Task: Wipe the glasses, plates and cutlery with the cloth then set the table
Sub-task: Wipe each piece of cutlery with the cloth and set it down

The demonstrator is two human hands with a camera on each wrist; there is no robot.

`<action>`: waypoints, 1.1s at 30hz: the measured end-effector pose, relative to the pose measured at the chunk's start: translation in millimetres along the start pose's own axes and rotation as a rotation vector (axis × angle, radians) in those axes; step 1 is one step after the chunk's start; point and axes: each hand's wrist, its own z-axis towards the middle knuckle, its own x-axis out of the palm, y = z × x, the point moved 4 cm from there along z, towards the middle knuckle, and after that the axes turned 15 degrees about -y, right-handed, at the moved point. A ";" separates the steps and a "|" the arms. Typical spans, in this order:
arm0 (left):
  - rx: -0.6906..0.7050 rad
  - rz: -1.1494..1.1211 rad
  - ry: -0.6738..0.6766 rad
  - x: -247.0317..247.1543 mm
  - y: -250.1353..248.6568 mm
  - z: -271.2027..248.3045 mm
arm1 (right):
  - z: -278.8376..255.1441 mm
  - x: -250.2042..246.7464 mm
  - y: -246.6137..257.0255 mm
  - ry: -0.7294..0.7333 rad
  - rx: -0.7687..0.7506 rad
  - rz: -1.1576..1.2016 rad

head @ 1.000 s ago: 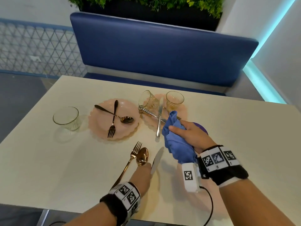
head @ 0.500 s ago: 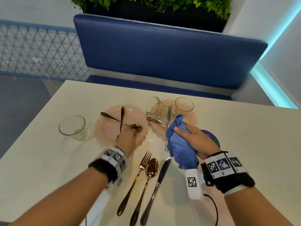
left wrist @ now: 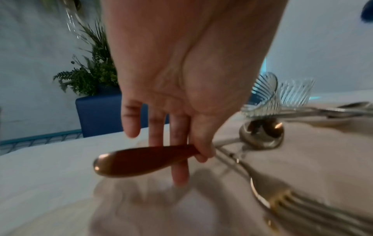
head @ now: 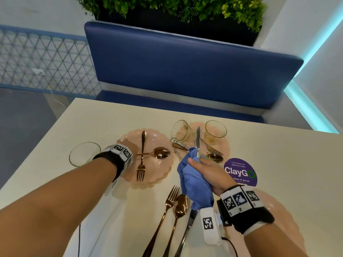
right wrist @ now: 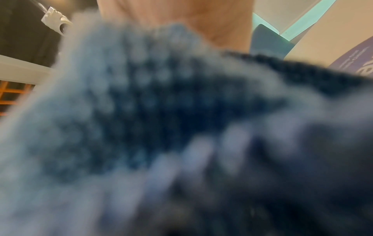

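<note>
On the left pink plate (head: pixel 157 173) lie a copper spoon (head: pixel 161 152) and a fork (head: pixel 141 164). My left hand (head: pixel 132 145) reaches over this plate. Its thumb and fingers (left wrist: pixel 201 151) pinch the spoon's handle (left wrist: pixel 141 159), and the spoon bowl (left wrist: pixel 262 135) still rests on the plate. My right hand (head: pixel 209 171) grips a bunched blue cloth (head: pixel 194 184) above the table's middle. The cloth (right wrist: pixel 161 127) fills the right wrist view. A copper fork (head: pixel 168 206), spoon (head: pixel 181 204) and knife (head: pixel 187 230) lie side by side near the front edge.
A second pink plate (head: pixel 225 145) at the back holds two glasses (head: pixel 181 130), a knife (head: pixel 197 140), a fork and a spoon. One glass (head: pixel 84 153) stands left of my left wrist. Another pink plate (head: pixel 278 210) lies under my right wrist, beside a purple sticker (head: pixel 240 172).
My left hand left the cutlery near the front edge, went forward to the left plate and pinched the spoon's handle. The right hand has kept hold of the cloth.
</note>
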 end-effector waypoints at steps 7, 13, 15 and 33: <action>-0.019 -0.207 0.059 -27.0 5.8 -24.5 | 10.2 27.2 -2.2 0.059 0.056 -0.068; -0.272 -0.803 0.148 -19.5 20.3 -72.0 | 25.0 53.6 -5.3 0.034 0.137 0.018; -0.283 -0.994 0.134 -17.3 11.0 -84.9 | 28.8 68.1 -2.3 0.004 0.170 0.124; -0.256 -1.436 -0.001 -41.2 5.0 -154.2 | 34.9 103.4 67.5 -0.268 -0.577 -0.387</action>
